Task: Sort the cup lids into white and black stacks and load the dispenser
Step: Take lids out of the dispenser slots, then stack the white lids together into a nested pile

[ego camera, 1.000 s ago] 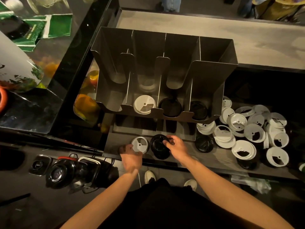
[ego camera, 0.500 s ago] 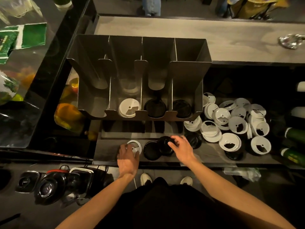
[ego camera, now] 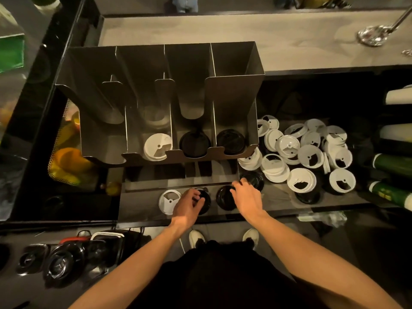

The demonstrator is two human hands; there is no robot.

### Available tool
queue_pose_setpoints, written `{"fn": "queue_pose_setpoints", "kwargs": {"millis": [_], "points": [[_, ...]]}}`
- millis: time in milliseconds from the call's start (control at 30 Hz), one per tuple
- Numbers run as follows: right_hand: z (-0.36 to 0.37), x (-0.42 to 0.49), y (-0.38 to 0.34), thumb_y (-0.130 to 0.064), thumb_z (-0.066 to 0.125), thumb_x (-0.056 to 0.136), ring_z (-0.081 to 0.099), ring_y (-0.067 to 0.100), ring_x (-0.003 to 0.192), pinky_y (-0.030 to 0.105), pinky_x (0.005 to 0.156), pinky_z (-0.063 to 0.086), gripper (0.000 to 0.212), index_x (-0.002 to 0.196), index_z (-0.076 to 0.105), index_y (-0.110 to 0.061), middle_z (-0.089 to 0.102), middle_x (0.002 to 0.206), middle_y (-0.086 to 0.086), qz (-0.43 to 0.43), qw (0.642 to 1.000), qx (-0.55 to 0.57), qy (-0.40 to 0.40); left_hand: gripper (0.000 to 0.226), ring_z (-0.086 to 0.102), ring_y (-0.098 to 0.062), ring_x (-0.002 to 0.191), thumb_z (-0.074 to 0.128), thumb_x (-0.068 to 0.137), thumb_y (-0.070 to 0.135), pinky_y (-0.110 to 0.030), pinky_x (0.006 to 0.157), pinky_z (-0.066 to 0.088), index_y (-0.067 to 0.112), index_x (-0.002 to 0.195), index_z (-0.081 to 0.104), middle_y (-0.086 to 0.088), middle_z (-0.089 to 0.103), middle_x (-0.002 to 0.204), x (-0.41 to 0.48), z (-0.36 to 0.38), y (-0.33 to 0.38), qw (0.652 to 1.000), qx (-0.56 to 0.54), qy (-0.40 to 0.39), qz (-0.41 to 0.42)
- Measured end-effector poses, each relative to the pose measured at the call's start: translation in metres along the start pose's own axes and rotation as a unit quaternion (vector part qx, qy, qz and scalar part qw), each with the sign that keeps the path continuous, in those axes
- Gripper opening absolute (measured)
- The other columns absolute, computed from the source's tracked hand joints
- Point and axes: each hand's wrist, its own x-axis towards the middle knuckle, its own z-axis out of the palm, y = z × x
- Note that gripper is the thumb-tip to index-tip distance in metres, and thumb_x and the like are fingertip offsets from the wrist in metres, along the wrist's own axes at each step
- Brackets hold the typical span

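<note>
Leaving the white lid (ego camera: 169, 201) free on the front ledge (ego camera: 138, 206), covered half a second ago by the left hand (ego camera: 188, 205), and now curling that hand's fingers round the left black lid (ego camera: 204, 205) just beside it. Reaching the right hand (ego camera: 247, 198) on past the middle black lid (ego camera: 224, 198), handled half a second ago, with fingers stretched loose and tips at the far black lid (ego camera: 254, 178), grasping nothing as far as shows. Probably means white set aside for now and black being gathered: three black lids in a row, ready for stacking before loading. Behind the ledge, the dispenser (ego camera: 234, 97), four upright bays: leftmost with no lids visible, second holding a low white stack (ego camera: 157, 149), third a black stack (ego camera: 194, 144), fourth another black stack (ego camera: 230, 141), all far from full. To its right, a loose white pile (ego camera: 310, 150), unsorted, with at least one more buried black lid (ego camera: 308, 198) at its near edge. Most of the sorting judged yet to do.
</note>
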Motion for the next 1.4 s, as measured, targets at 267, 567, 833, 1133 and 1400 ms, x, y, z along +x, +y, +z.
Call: {"fn": "queue_pose_setpoints", "kwargs": {"millis": [267, 567, 833, 1133, 1400], "points": [[0.002, -0.012, 0.009, -0.043, 0.048, 0.103, 0.059, 0.021, 0.116, 0.035, 0.086, 0.052, 0.04, 0.137, 0.056, -0.022, 0.052, 0.135, 0.002, -0.033, 0.998, 0.037, -0.027, 0.017, 0.059, -0.01, 0.084, 0.064, 0.1, 0.016, -0.012, 0.067, 0.047, 0.013, 0.115, 0.06, 0.003, 0.061, 0.097, 0.005, 0.02, 0.025, 0.999, -0.052, -0.001, 0.004], [-0.031, -0.02, 0.059, -0.037, 0.049, 0.103, 0.058, 0.01, 0.085, 0.036, 0.078, 0.05, 0.02, 0.108, 0.066, -0.027, 0.057, 0.102, -0.01, -0.02, 0.971, 0.237, 0.027, 0.01, 0.07, -0.013, 0.092, 0.061, 0.101, 0.035, -0.039, 0.089, 0.059, 0.03, 0.11, 0.06, 0.005, 0.071, 0.097, 0.01, 0.054, 0.071, 0.997, -0.057, -0.005, 0.042], [-0.069, -0.031, 0.15, -0.034, 0.059, 0.099, 0.063, 0.01, 0.084, 0.036, 0.079, 0.054, 0.017, 0.098, 0.071, -0.021, 0.068, 0.094, -0.008, 0.006, 0.912, 0.4, 0.089, 0.006, 0.07, -0.008, 0.085, 0.059, 0.103, 0.029, -0.039, 0.085, 0.059, 0.032, 0.102, 0.063, 0.009, 0.072, 0.092, -0.009, 0.127, 0.158, 0.992, -0.094, 0.052, 0.06], [-0.128, -0.014, 0.24, -0.03, 0.061, 0.099, 0.062, 0.007, 0.08, 0.028, 0.071, 0.05, 0.019, 0.095, 0.073, -0.016, 0.069, 0.085, -0.008, -0.037, 0.862, 0.492, 0.114, 0.013, 0.072, -0.012, 0.083, 0.058, 0.104, 0.028, -0.036, 0.078, 0.056, 0.023, 0.097, 0.067, 0.001, 0.074, 0.085, -0.008, 0.183, 0.245, 0.972, -0.171, 0.125, 0.099], [-0.122, 0.022, 0.268, -0.031, 0.058, 0.101, 0.061, 0.003, 0.089, 0.016, 0.072, 0.048, 0.015, 0.105, 0.071, -0.024, 0.067, 0.097, -0.012, -0.063, 0.851, 0.504, 0.135, 0.01, 0.07, -0.007, 0.085, 0.056, 0.105, 0.022, -0.029, 0.08, 0.055, 0.024, 0.102, 0.066, 0.003, 0.072, 0.089, 0.028, 0.196, 0.263, 0.952, -0.196, 0.186, 0.145]]}}
